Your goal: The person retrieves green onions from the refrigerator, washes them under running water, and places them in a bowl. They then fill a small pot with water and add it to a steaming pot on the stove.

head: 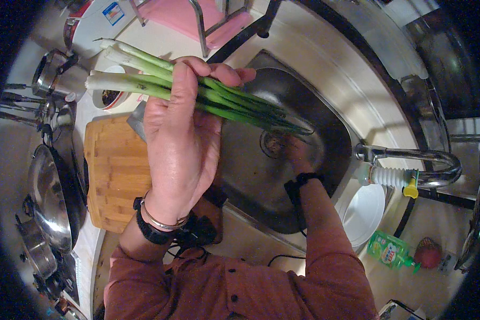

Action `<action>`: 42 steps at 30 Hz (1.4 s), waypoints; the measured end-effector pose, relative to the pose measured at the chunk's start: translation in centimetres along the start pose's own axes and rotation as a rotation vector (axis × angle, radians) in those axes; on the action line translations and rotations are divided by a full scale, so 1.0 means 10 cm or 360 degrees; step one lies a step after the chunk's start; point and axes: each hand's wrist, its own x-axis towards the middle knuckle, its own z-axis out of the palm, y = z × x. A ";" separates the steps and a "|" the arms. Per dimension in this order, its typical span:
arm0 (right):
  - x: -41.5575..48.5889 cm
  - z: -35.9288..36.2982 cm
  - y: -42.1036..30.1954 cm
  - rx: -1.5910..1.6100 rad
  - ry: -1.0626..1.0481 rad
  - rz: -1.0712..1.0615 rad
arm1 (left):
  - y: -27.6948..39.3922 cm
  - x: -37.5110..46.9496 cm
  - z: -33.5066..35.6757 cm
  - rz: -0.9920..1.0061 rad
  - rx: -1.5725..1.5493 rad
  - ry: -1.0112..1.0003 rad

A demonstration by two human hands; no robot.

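A bunch of scallions (144, 82) with white stem ends at the left and dark green leaves at the right is gripped in my left hand (180, 116), raised high over the sink's left edge. The thumb presses across the stems. My right hand (298, 150) reaches down into the steel sink (252, 180), beside the drain (273, 144). Leaf tips overlap its fingers, and the area is dim and blurred, so its grip is unclear. Behind my left hand lie a wooden cutting board (118, 172) and part of a metal blade (137, 120).
A chrome faucet (444, 154) with a ribbed hose stands right of the sink, near a white oval dish (364, 216) and a green soap bottle (388, 250). A wok (50, 196), pots and utensils line the left. A metal rack (200, 24) stands over a pink board (172, 16).
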 end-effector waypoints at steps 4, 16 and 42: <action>0.00 -0.03 -0.10 0.0074 -0.0017 0.0201 | -0.01 -0.02 0.02 -0.0020 0.0003 0.0009; -0.03 0.12 -0.51 -0.0210 0.0144 0.0184 | -0.02 -0.01 0.00 0.0030 0.0036 -0.0002; -0.18 0.39 -0.75 -0.1624 -0.0164 -0.0549 | -0.03 -0.04 -0.02 0.0011 0.0027 0.0006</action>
